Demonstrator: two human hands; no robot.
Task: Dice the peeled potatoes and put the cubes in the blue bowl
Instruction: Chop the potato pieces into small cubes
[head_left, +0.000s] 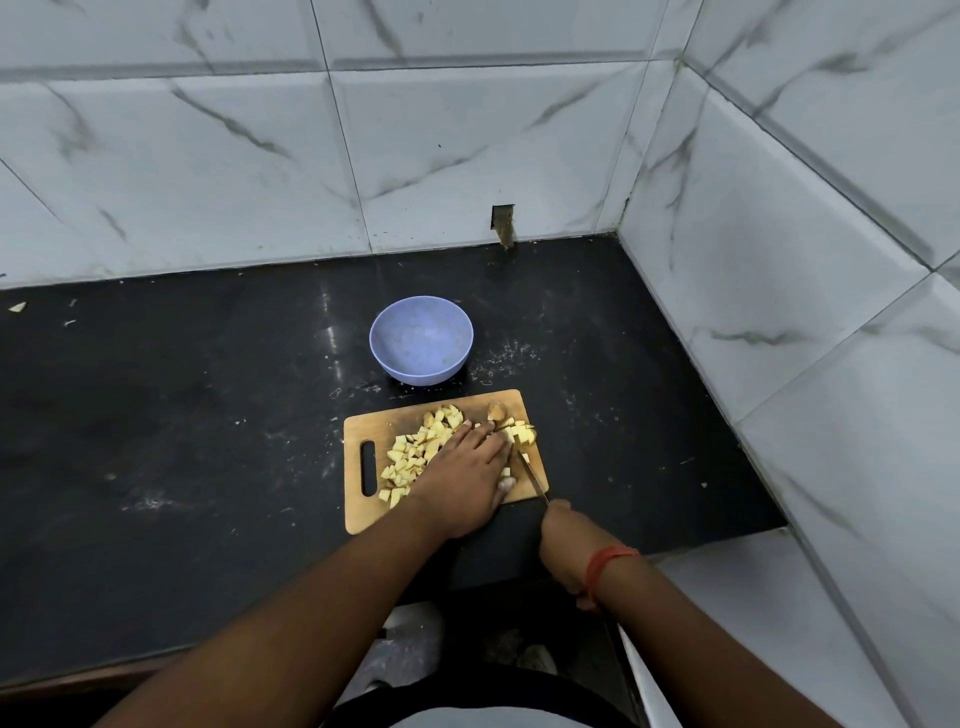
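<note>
Clearly dicing is under way: at frame centre the left hand (462, 467) lies flat, fingers steadying the potato (519, 434) on the cutting board (363, 421), while the right hand (563, 545) holds a closed grip on the knife (532, 475). The blue bowl (421, 340) above holds no cubes; next comes another downward cut clear of fingertips.

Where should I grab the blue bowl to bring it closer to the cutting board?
Take the blue bowl by its near rim, reaching over the cutting board. It stands upright, looks empty, has no handle, and its open rim is unobstructed. The left hand is probably freer; the right hand holds the knife.
</note>
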